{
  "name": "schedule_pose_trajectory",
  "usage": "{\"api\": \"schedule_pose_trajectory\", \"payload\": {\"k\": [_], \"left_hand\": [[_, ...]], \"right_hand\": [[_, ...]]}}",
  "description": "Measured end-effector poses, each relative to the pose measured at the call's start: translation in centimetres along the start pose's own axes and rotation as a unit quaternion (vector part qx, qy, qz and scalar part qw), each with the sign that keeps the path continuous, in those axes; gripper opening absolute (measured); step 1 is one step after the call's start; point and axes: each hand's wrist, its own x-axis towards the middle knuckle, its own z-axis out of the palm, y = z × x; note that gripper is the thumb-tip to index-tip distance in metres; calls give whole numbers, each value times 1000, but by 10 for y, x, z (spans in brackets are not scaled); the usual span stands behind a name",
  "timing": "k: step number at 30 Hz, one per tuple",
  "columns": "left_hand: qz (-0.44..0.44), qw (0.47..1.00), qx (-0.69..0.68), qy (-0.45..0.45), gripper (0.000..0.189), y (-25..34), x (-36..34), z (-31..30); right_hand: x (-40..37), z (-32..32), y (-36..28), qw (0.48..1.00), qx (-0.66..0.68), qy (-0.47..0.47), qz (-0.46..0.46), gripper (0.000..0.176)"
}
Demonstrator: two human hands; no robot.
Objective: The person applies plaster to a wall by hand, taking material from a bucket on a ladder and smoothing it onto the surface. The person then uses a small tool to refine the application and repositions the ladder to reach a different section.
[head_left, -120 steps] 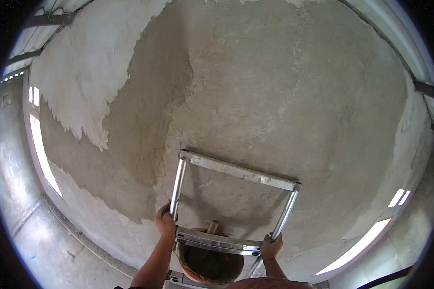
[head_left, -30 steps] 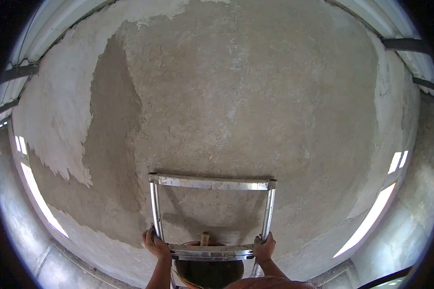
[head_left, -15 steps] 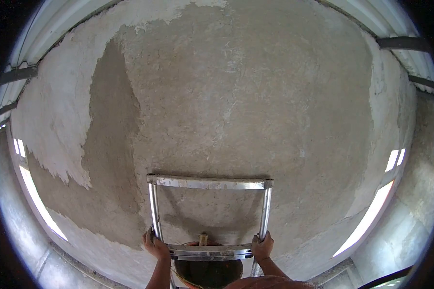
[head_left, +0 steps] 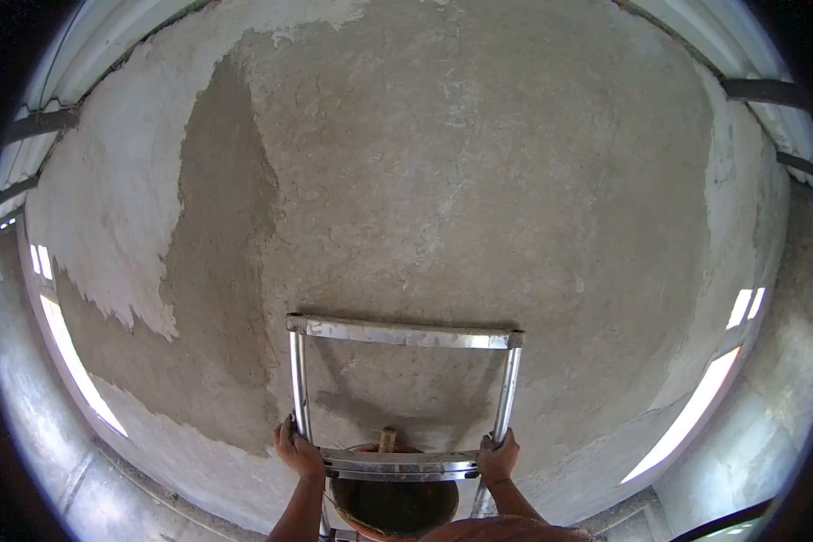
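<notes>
A metal ladder [head_left: 405, 336] stands against the plastered wall in front of me, its top rung touching or nearly touching the surface. My left hand [head_left: 299, 451] is closed round the ladder's left rail, just above the second rung. On the opposite rail, my right hand [head_left: 498, 455] grips at about the same height. Below and behind that rung sits a round bucket [head_left: 394, 506] with a reddish rim and a dark inside. A short wooden-looking piece [head_left: 387, 440] sticks up at its far edge; the rest of it is hidden.
The tall wall [head_left: 488, 181] carries a broad grey plaster coat, with a darker, damp-looking strip [head_left: 217, 199] at left and paler patches at the edges. Corrugated roofing and dark beams [head_left: 768, 92] border the top. Bright openings [head_left: 686, 420] lie on both sides.
The ladder, bucket and both hands appear slightly further right in view; the wall has shifted the same way, as my head turned a little. Both hands keep their hold.
</notes>
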Motion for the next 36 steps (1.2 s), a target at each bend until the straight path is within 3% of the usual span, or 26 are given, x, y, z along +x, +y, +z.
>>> {"api": "schedule_pose_trajectory", "payload": {"k": [15,21,24,26,29,30,31,32,33,34,35,36], "left_hand": [[-35,997,-62,-8,37,8,0,-1],[-12,999,-28,-21,34,-4,1,-2],[-44,998,-49,-26,33,-18,-1,-1],[-192,968,-136,-91,33,0,4,-6],[-226,942,-247,-35,35,-2,-1,1],[-216,943,-246,-63,35,-1,2,-1],[-260,924,-279,-36,34,-1,1,1],[-240,946,-211,-46,33,-6,1,-5],[-196,972,-122,-45,32,4,2,-7],[-215,967,-123,-61,31,-4,6,-8],[-254,963,-63,-58,30,26,11,-8],[-279,950,-123,-69,30,6,13,-7]], "right_hand": [[-2,6,5,998,-5,47,-34,17],[0,0,-1,1000,-1,-5,14,21],[-1,2,4,999,-32,11,-25,21],[1,2,-2,1000,-22,14,-9,21],[-1,0,2,999,1,-10,31,20],[-4,-3,-8,999,20,4,25,22],[-2,-3,-11,998,-15,-13,54,22],[-3,17,38,996,-54,68,-34,23],[-5,14,27,993,-91,60,-39,24],[-1,6,30,995,-47,-56,66,42],[-2,4,20,999,-35,-25,33,38],[2,0,5,998,3,-38,50,28]]}}
